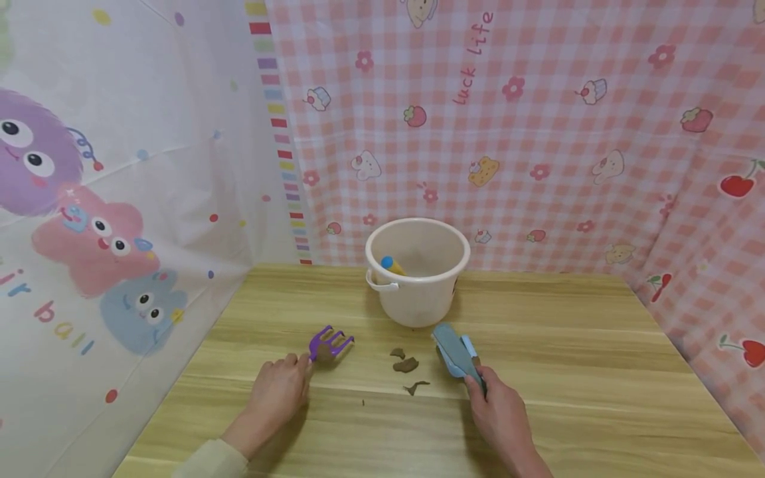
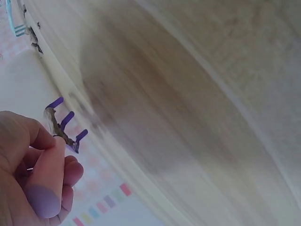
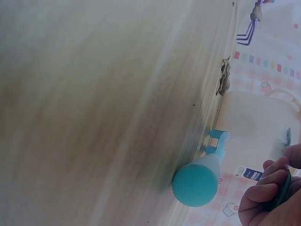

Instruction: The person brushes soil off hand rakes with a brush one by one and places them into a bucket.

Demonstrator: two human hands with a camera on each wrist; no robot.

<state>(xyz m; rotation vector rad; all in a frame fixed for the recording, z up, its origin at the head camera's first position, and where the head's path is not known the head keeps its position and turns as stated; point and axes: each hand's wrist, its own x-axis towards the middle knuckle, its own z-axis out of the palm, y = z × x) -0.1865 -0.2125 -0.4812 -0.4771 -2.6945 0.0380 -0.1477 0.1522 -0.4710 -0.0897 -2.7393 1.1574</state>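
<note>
Curling round a pink handle (image 2: 51, 174), the left hand (image 1: 277, 390) held a purple rake (image 1: 315, 343) in front and left of the bucket (image 1: 416, 302), a brown clump (image 1: 325, 353) masking part of it! Off the bucket's front right, the right hand (image 1: 501, 410) was clamped on a grey-green brush (image 1: 454, 350), its bristles hard to make out. A light-blue tool (image 3: 202, 176) lay on the desk (image 1: 568, 332), half covered from above. Brown scraps (image 1: 406, 364) sat before the bucket; inside, a blue-and-yellow thing (image 1: 391, 263) showed only its top, the rest hidden!
</note>
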